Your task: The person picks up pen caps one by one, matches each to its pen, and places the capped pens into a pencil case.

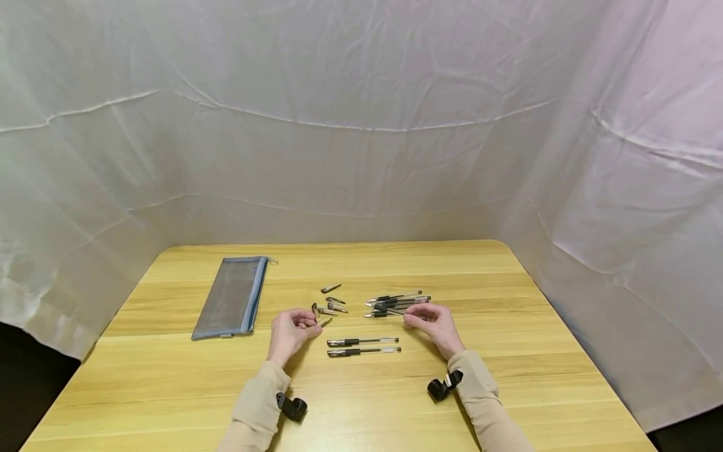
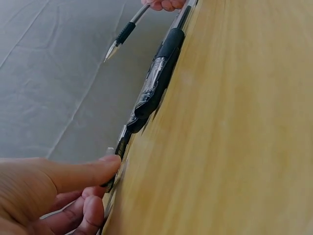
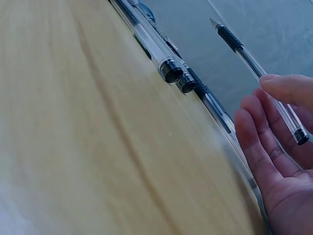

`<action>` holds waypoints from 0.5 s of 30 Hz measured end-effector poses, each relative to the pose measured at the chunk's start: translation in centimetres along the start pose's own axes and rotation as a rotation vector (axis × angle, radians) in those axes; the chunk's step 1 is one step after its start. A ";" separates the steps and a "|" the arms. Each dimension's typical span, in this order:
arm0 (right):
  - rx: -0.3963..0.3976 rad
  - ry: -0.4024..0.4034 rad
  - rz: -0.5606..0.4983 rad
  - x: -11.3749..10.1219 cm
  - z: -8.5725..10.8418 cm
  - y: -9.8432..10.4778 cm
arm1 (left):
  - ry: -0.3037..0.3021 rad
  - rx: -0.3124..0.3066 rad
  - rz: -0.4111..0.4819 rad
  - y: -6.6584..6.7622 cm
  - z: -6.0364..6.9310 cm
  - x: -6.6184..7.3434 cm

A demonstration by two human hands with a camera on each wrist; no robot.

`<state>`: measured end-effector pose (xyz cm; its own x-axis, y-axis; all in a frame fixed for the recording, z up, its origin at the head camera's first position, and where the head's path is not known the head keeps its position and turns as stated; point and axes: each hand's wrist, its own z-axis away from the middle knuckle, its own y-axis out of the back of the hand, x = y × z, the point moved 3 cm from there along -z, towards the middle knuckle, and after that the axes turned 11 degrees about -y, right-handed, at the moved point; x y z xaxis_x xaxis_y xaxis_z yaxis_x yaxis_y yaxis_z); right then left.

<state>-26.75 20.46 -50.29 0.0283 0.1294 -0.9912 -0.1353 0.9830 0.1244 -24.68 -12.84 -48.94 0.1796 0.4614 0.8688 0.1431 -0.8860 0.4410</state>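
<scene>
My left hand (image 1: 290,334) pinches a small pen cap (image 1: 324,322) between thumb and fingers, low over the table; in the left wrist view the thumb hides most of it. My right hand (image 1: 435,323) holds an uncapped gel pen (image 3: 252,64) near its back end, between thumb and fingers. The pen's bare tip and black grip point away from the hand, raised off the table. Several loose pen caps (image 1: 337,307) lie just beyond the left hand. Beside the right hand is a group of uncapped pens (image 1: 395,298), tips to the left.
Two capped gel pens (image 1: 367,341) lie parallel between the hands, nearer the front. A grey mesh zip pouch (image 1: 228,298) with blue edging lies flat on the left of the wooden table (image 1: 361,414). Pale cloth (image 1: 350,157) hangs behind and on both sides.
</scene>
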 end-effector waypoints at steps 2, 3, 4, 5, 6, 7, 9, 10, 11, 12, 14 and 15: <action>-0.011 0.004 -0.012 0.0 0.0 0.0 | 0.013 0.007 0.043 0.0 0.1 -0.1; -0.017 0.006 -0.021 0.0 0.0 0.0 | 0.018 0.010 0.070 0.0 0.1 -0.1; -0.022 0.006 -0.028 0.0 0.1 -0.1 | 0.020 0.013 0.094 0.0 0.1 -0.2; -0.024 0.006 -0.034 -0.1 0.1 -0.1 | 0.026 0.016 0.121 0.0 0.1 -0.2; -0.026 0.004 -0.042 -0.1 0.1 -0.1 | 0.028 0.020 0.144 0.0 0.1 -0.2; -0.026 0.003 -0.050 -0.1 0.1 -0.1 | 0.035 0.021 0.176 0.0 0.1 -0.3; -0.030 -0.005 -0.062 -0.1 0.1 -0.2 | 0.049 0.019 0.252 -0.1 0.0 -0.3; -0.031 -0.008 -0.067 -0.2 0.0 -0.2 | 0.053 0.016 0.289 -0.2 0.0 -0.4; -0.031 -0.013 -0.074 -0.2 0.0 -0.3 | 0.063 0.011 0.335 -0.3 0.0 -0.4; -0.032 -0.015 -0.079 -0.2 0.0 -0.3 | 0.073 0.007 0.384 -0.3 0.0 -0.5; -0.037 -0.017 -0.080 -0.2 0.0 -0.4 | 0.096 -0.004 0.483 -0.5 0.0 -0.5; -0.040 -0.016 -0.082 -0.1 0.0 -0.4 | 0.109 -0.008 0.523 -0.6 0.0 -0.5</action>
<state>-26.70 20.00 -50.21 0.0566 0.0511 -0.9971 -0.1710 0.9844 0.0407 -24.85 -12.57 -49.67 0.1230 -0.0485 0.9912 0.0536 -0.9970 -0.0555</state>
